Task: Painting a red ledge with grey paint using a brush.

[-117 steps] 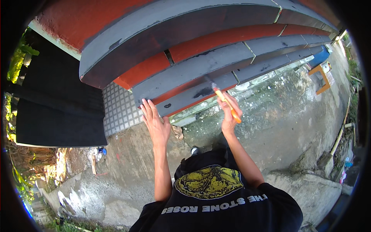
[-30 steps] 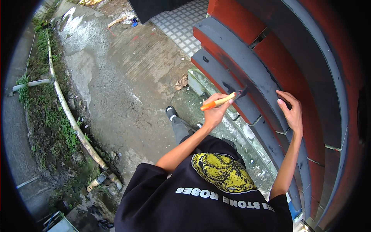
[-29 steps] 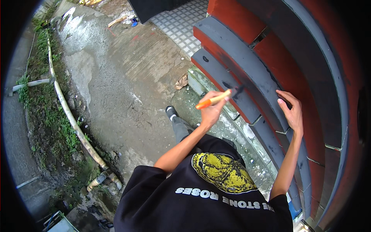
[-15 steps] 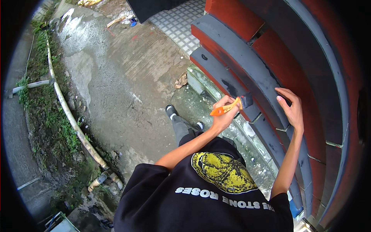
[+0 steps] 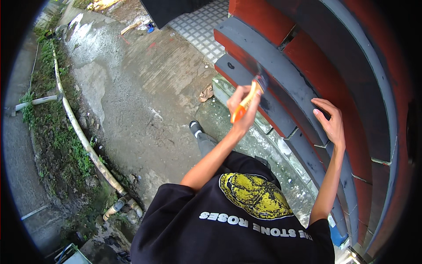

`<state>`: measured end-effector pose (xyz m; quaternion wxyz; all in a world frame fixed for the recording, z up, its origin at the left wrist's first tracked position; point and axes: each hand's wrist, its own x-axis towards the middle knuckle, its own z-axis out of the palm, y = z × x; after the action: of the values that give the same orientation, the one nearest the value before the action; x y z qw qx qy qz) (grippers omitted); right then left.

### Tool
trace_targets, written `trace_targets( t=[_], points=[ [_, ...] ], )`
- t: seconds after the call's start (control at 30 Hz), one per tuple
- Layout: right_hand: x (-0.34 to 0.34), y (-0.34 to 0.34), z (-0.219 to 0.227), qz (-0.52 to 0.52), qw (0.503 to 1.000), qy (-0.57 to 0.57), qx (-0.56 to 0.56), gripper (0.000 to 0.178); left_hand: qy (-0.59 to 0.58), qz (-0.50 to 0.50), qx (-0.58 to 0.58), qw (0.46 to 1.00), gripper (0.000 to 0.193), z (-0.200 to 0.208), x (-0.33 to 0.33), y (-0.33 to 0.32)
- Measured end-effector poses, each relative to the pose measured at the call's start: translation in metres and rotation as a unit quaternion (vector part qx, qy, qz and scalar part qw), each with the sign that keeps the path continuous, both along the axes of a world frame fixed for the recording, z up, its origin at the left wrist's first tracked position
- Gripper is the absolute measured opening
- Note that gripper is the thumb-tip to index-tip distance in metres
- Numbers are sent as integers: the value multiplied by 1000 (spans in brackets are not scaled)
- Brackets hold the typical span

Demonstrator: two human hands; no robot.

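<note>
My left hand is closed around a paintbrush with an orange and pale yellow handle. The brush's dark bristles are against the stepped wall, at the dark red face below a grey ledge. Whether they touch the red face or the ledge's edge, I cannot tell. Lower down, another grey ledge carries dark wet-looking patches. My right hand holds nothing; its fingers are apart and its fingertips rest on or near the upper ledge.
Red panels and more grey bands curve up on the right. A mossy, paint-spotted concrete base runs below the ledges. Crumpled brown paper lies on the concrete ground. A long pale pipe crosses the weeds at left.
My left hand has moved up and leftward with the paintbrush, from the lower ledge's near end to farther along the wall. The bristles now point more upward. My right hand stays in place.
</note>
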<state>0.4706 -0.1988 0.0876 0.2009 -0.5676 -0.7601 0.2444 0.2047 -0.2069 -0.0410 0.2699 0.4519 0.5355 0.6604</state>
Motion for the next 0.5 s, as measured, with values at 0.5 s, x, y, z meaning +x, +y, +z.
trace_targets(
  t=[0.5],
  points=[
    [0,-1,0,0,1000,0,-4,32,-201,-64,-46,976,20,-3,13,-12]
  ],
)
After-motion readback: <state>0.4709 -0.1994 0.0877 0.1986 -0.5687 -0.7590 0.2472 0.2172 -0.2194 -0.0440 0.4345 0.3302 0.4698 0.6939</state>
